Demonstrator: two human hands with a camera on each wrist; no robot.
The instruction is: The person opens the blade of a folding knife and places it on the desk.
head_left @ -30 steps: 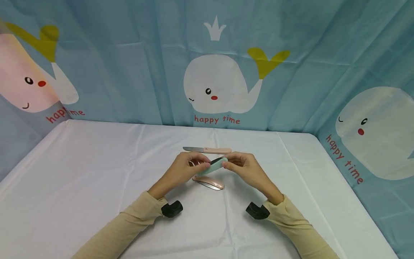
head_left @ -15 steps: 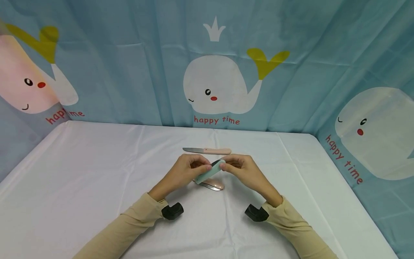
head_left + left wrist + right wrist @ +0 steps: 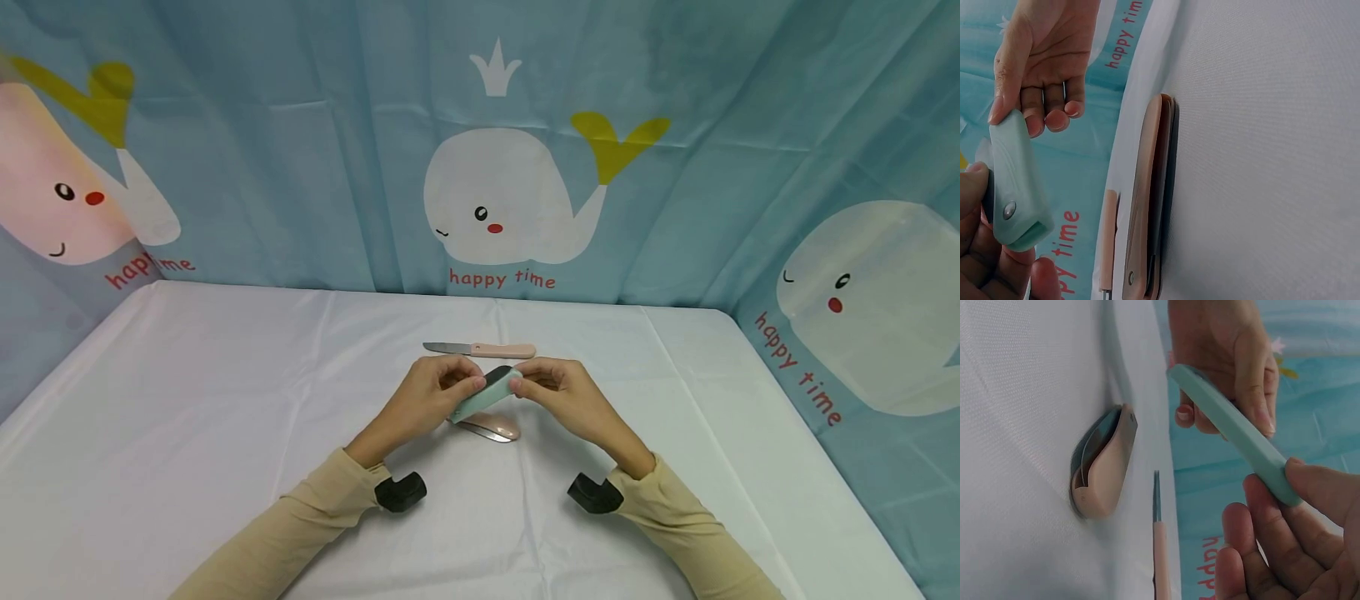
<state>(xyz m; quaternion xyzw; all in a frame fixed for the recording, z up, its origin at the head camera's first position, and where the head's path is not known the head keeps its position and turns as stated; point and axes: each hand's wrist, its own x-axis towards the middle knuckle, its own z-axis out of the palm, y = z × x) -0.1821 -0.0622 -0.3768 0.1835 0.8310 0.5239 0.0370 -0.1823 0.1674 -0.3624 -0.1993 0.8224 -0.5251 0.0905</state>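
Note:
Above the table, both hands hold a mint-green folding knife [image 3: 480, 402], tilted with its riveted end lower left. My left hand [image 3: 420, 396] pinches near that end, its thumb at the dark blade [image 3: 988, 195], which sticks partly out of the handle. The other end of the handle is pinched between thumb and fingers of my right hand [image 3: 573, 392]. Below them a pink folding knife [image 3: 1110, 472] lies on the cloth, its blade mostly folded into the handle. Farther back lies a second pink knife [image 3: 504, 351] with its blade extended to the left.
A white cloth [image 3: 210, 400] covers the table. Blue curtains [image 3: 300, 167] printed with whales hang along the back and sides. Black wrist mounts [image 3: 401, 492] stick out from the cuffs of both sleeves.
The mint-green knife has tilted more steeply, its riveted end dropping toward the lower left, and more of its dark blade shows. Both hands have shifted slightly. The pink knives have stayed put.

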